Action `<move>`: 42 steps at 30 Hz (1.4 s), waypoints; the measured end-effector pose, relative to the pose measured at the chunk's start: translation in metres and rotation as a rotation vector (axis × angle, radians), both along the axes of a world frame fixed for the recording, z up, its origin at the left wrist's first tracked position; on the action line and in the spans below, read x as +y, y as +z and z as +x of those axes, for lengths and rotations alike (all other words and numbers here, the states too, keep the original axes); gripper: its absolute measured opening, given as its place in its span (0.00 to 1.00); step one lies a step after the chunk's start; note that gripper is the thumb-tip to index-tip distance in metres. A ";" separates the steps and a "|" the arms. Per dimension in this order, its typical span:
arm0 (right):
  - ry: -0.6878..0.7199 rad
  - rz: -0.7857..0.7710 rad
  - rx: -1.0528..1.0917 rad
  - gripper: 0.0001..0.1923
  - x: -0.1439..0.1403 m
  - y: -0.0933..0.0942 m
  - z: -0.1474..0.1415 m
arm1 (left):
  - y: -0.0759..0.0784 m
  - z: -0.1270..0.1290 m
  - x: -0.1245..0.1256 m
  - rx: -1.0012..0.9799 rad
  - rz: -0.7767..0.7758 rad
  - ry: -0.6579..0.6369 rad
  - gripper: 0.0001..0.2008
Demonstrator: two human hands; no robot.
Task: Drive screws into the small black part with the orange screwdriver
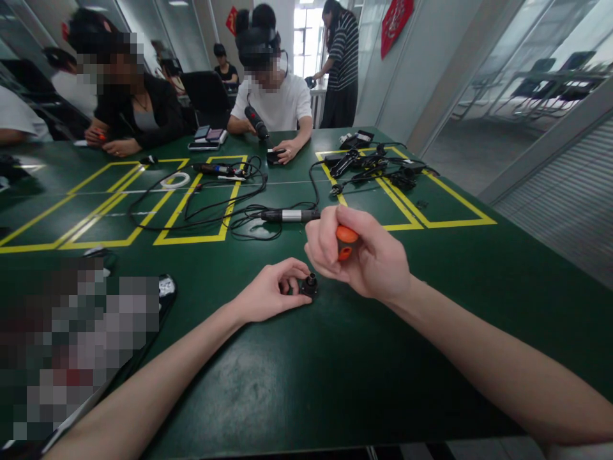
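Centre of the frame: the left hand (268, 292) lies low on the matte green table (335, 370), fingertips pinched around a small round black part with a stubby neck (309, 285). Just above it, the right hand (361, 255) is fisted tight round an orange plastic tool handle (345, 241), wrist cocked, tool pointing down at the part. No readable lettering anywhere. Behind, a black-and-silver cylindrical tool (290, 216) lies among black cables (201, 204) and yellow tape lines (191, 239).

Orange-handled screwdriver (345, 241) upright over small black, perhaps round part (310, 285)
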State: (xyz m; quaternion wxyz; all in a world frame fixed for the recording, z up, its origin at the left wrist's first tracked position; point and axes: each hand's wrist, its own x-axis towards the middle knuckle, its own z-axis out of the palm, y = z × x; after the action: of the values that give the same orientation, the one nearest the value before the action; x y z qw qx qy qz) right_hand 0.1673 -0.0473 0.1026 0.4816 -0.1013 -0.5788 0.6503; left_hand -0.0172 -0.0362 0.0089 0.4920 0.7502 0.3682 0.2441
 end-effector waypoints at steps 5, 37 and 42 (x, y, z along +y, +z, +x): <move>0.024 -0.047 0.015 0.25 -0.001 0.001 0.002 | 0.002 0.001 0.001 -0.009 -0.052 -0.009 0.20; -0.030 -0.048 0.074 0.17 -0.005 -0.002 -0.002 | 0.001 0.003 0.002 -0.022 0.039 0.011 0.16; -0.067 0.000 0.044 0.19 -0.003 -0.001 -0.002 | 0.002 0.002 0.002 -0.024 0.033 -0.005 0.18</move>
State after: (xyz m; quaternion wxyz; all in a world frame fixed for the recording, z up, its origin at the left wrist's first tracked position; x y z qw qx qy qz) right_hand 0.1656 -0.0500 0.1019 0.5158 -0.1061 -0.5643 0.6359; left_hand -0.0154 -0.0346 0.0114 0.4848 0.7561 0.3561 0.2580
